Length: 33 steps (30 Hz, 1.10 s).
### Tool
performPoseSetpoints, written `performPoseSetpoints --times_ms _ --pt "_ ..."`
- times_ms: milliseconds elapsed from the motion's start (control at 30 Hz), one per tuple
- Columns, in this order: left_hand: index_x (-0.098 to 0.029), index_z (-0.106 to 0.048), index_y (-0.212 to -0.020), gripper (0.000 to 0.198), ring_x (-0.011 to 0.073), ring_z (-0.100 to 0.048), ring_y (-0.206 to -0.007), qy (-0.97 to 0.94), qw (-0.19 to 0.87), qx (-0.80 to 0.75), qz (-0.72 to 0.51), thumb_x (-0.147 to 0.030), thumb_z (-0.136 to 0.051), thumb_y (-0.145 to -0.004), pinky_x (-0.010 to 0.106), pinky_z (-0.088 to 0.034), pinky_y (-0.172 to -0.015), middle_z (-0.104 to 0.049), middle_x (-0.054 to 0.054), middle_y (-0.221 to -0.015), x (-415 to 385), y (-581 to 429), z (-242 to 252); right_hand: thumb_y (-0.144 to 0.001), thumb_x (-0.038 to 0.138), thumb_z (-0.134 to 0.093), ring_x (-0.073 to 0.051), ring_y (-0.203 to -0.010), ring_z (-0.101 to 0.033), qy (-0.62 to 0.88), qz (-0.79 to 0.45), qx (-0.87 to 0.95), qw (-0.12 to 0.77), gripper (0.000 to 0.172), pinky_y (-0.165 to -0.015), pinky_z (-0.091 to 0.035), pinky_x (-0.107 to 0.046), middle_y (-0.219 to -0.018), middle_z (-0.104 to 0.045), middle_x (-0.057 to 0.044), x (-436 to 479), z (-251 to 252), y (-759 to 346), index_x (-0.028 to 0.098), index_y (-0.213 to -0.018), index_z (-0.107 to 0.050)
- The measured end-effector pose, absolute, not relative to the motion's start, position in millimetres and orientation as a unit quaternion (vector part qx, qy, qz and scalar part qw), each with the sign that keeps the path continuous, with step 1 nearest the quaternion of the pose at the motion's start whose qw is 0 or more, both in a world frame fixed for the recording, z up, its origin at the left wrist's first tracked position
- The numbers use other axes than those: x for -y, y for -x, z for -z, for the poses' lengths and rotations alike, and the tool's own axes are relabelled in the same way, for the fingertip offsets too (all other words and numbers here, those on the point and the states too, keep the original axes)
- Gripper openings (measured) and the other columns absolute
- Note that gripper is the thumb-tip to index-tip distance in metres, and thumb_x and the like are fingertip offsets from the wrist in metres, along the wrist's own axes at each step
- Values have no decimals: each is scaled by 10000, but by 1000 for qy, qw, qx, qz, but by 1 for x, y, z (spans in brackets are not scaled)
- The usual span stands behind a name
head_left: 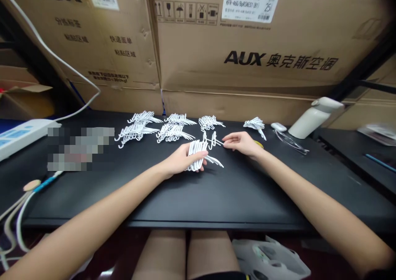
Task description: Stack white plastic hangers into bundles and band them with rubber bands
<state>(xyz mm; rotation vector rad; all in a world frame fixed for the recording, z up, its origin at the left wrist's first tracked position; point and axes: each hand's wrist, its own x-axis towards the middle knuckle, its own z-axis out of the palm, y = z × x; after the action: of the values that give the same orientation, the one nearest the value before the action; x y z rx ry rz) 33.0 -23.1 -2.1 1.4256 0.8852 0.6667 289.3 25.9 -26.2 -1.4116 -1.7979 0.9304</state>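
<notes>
My left hand is wrapped round a stack of small white plastic hooks that rests on the black table. Just to its right, my right hand pinches the tip of a single white hook lying on the table. Behind the hands, several bundles of the same white hooks lie in two rows, and one more bundle sits off to the right.
Large cardboard boxes form a wall behind the table. A white power strip and cables lie at the left. A white dispenser-like device, a small white object and clear glasses sit at the right.
</notes>
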Motion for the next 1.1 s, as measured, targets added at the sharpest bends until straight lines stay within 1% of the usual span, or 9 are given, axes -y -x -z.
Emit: performPoseSetpoints --times_ms 67,133,167,233,300,467,733,967,1100 --pt "-148 -551 -915 356 129 -634 -594 -612 623 -386 -298 -459 -652 -775 229 -494 -559 -665 24 -740 23 -33 2 -642 267 -730 -160 -606 -632 545 -378 686 300 256 -518 -522 -256 -734 -710 -75 -26 18 -302 119 -850 -717" --pt "-144 -551 -905 355 128 -631 -591 -606 622 -388 -308 -460 -651 -776 230 -492 -557 -661 22 -738 22 -33 1 -588 259 -775 -157 -597 -616 548 -393 688 267 215 -525 -527 -257 -676 -689 -62 -25 5 -317 121 -746 -729" --pt "-142 -552 -902 356 128 -630 -590 -605 620 -388 -314 -461 -649 -777 231 -492 -557 -658 21 -736 22 -32 1 -575 269 -790 -157 -601 -614 549 -403 689 247 215 -543 -534 -262 -664 -684 -59 -24 -2 -324 124 -724 -732" --pt "-139 -552 -901 357 125 -628 -592 -607 616 -386 -321 -463 -643 -782 228 -488 -557 -656 21 -737 23 -32 0 -629 332 -776 -138 -627 -612 540 -423 693 220 237 -597 -532 -254 -710 -686 -49 -20 -17 -335 142 -766 -738" --pt "-140 -552 -920 354 121 -628 -599 -614 616 -376 -320 -455 -642 -786 222 -483 -563 -658 20 -746 24 -32 -2 -665 367 -763 -127 -632 -607 511 -443 709 199 267 -608 -515 -249 -726 -681 -44 -15 -29 -340 143 -808 -736" --pt "-150 -553 -967 348 116 -621 -607 -630 618 -356 -308 -425 -658 -780 213 -463 -561 -669 20 -775 26 -33 -6 -686 327 -763 -118 -621 -607 424 -525 726 134 232 -622 -510 -255 -716 -667 -33 -1 -37 -325 130 -801 -726" --pt "-145 -556 -959 344 103 -593 -566 -622 620 -362 -313 -427 -649 -785 203 -443 -529 -659 11 -741 29 -35 -10 -690 301 -760 -108 -603 -612 391 -585 703 108 222 -622 -517 -244 -708 -668 -25 4 -30 -310 117 -807 -721" --pt "-141 -544 -965 347 112 -620 -594 -630 617 -363 -301 -425 -643 -793 190 -444 -512 -664 23 -758 28 -35 -7 -712 300 -740 -116 -639 -627 374 -590 710 92 218 -644 -533 -240 -742 -673 -39 7 -28 -304 108 -811 -710" --pt "-141 -544 -958 348 116 -620 -587 -631 614 -370 -297 -432 -641 -793 188 -432 -490 -670 26 -754 29 -35 -9 -708 300 -744 -126 -644 -643 378 -580 714 108 227 -637 -538 -239 -721 -670 -40 10 -29 -300 104 -821 -715"
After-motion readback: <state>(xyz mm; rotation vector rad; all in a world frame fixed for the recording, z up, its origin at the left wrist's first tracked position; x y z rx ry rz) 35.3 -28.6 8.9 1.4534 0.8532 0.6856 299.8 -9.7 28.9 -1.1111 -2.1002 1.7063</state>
